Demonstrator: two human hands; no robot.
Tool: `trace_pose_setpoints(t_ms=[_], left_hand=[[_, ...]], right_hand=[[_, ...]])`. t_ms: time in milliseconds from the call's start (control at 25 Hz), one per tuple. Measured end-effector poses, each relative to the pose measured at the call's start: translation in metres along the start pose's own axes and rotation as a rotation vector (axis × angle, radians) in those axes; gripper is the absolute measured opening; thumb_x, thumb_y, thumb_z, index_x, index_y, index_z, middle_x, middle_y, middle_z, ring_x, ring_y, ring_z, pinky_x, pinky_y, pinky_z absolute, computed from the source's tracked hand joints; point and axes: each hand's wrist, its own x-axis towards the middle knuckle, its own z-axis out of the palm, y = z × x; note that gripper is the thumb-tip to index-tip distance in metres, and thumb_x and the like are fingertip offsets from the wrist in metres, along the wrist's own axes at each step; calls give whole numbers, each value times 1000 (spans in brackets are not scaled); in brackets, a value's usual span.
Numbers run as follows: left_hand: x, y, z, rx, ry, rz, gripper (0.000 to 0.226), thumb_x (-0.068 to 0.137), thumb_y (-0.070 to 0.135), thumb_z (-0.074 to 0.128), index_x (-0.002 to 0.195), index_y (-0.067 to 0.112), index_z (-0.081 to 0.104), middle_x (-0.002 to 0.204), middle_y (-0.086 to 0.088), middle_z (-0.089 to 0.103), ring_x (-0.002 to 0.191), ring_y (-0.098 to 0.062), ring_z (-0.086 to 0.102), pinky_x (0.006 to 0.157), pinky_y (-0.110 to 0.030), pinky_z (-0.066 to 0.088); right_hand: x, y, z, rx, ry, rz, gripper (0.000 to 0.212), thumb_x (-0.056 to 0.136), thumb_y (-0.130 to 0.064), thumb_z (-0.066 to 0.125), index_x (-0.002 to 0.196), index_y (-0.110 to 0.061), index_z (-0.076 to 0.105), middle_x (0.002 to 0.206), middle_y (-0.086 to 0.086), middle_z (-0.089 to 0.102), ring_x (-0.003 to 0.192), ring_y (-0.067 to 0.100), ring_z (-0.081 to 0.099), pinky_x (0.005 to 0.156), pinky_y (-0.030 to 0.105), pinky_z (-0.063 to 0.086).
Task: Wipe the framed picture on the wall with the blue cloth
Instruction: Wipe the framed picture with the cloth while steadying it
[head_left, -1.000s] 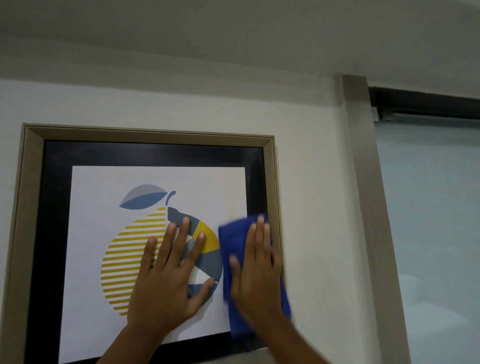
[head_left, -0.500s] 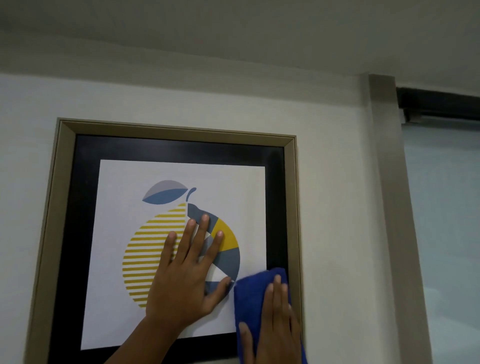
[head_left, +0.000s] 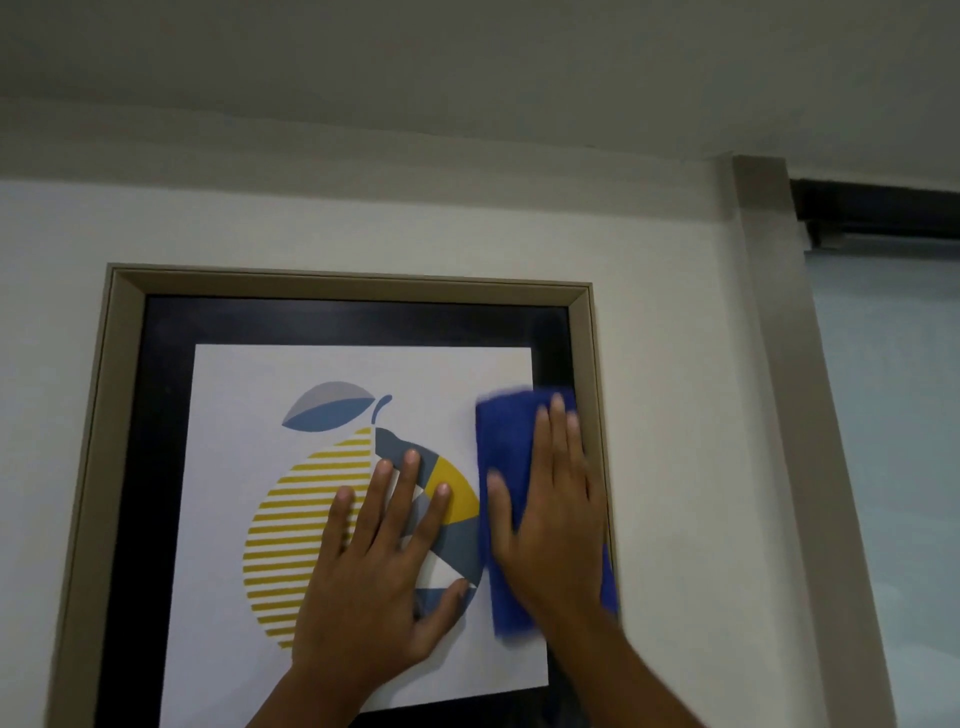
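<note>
The framed picture (head_left: 343, 288) hangs on the white wall: a beige frame, a black mat and a white print of a yellow striped fruit with a blue leaf. My left hand (head_left: 379, 566) lies flat on the glass over the fruit, fingers spread, holding nothing. My right hand (head_left: 550, 514) presses the folded blue cloth (head_left: 501, 431) flat against the glass at the picture's right side, over the print's edge and the black mat. The cloth is blurred with motion and its top edge sits level with the leaf.
A beige vertical trim (head_left: 779, 364) runs down the wall right of the picture. Beyond it is a pale window blind (head_left: 893, 467) under a dark rail (head_left: 872, 208). The ceiling (head_left: 467, 62) is close above.
My right hand slid the blue cloth down the right side of the picture and then back up to the level of the leaf. My left hand stayed flat on the fruit.
</note>
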Motion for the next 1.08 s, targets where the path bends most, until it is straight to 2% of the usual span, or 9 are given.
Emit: trace_pose_setpoints(t_ms=[120,200,320,520,600,680,880,1000,1080], left_hand=[[1,1,0,17,11,-3,87,90,76,31,158,23,25,170,-11,16,156,-37,18,121,-60,20],[0,0,2,10,25,8,87,90,76,30,159,23,23,170,-11,15,156,-38,18,122,-60,19],[-1,-1,5,22,57,23,87,90,74,34,159,23,23,172,-10,10,158,-35,11,127,-55,8],[-2,1,0,45,66,14,85,91,71,39,159,20,27,171,-12,13,158,-33,10,127,-55,9],[-2,-1,4,49,68,8,85,92,72,36,160,21,25,171,-12,11,158,-33,8,127,-55,7],[-3,0,6,60,64,14,86,92,73,34,160,22,21,171,-12,11,158,-33,7,127,-55,6],[-2,1,6,64,65,12,87,93,74,30,161,22,17,171,-13,10,158,-35,5,127,-54,3],[0,2,6,64,76,14,88,92,75,27,161,21,18,171,-13,9,158,-36,6,127,-54,2],[-1,0,7,56,85,26,88,92,75,26,161,21,18,171,-14,9,158,-35,5,127,-54,2]], right_hand=[[-101,15,4,-51,-56,39,82,94,-68,17,156,-19,-4,164,-7,-7,149,11,-3,117,28,4],[-121,21,1,-77,-85,29,84,93,-70,14,156,-16,-4,164,-6,-10,149,11,-6,115,27,5],[-76,15,-14,-50,-114,-32,82,96,-61,31,156,-10,9,165,2,4,150,19,8,117,37,21],[88,-15,-26,-93,-20,-43,76,98,-48,42,153,-1,20,162,15,16,149,27,14,116,34,17],[95,-18,-17,-64,19,-13,73,98,-44,43,152,0,23,161,16,20,148,28,16,118,36,17],[47,-9,-7,-40,43,-7,70,98,-41,44,152,0,24,161,15,20,149,27,15,119,37,18],[-131,11,-8,-54,-119,111,72,99,-50,29,155,-7,15,164,5,9,150,22,10,117,43,21],[-136,-10,4,-99,-104,207,72,100,-53,23,156,-10,7,164,7,9,150,25,11,117,41,19],[-135,-12,6,-126,-129,111,69,101,-52,21,156,-13,4,163,10,10,149,28,12,117,41,19]])
